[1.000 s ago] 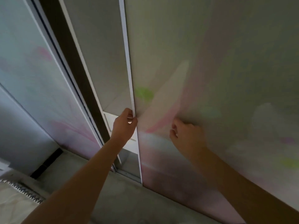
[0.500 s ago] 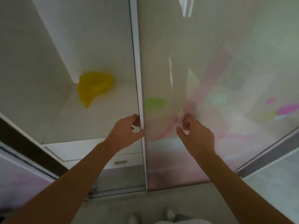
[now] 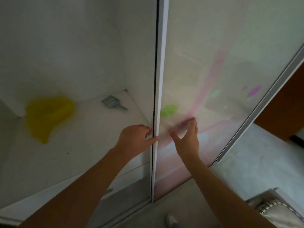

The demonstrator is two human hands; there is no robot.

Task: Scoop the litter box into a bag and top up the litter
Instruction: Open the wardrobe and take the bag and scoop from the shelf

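A grey litter scoop [image 3: 112, 102] lies on the white closet shelf [image 3: 85, 139], near the back right corner. A yellow plastic bag [image 3: 47, 116] is crumpled on the same shelf to the left. My left hand [image 3: 134, 139] grips the white edge of the sliding door [image 3: 158, 79], fingers curled behind it and thumb on the front. My right hand [image 3: 185, 135] rests against the glossy door panel [image 3: 222, 63], fingertips and thumb spread and touching it. No litter box is in view.
The door panel carries pink and green prints. A metal door frame [image 3: 256, 106] runs diagonally at the right, with a brown surface beyond. A drawer front sits below the shelf. A quilted silver item [image 3: 278, 209] lies on the grey floor at lower right.
The sliding door has moved right, uncovering more of the shelf and the scoop. My right hand's fingers have spread out from a curled pose.
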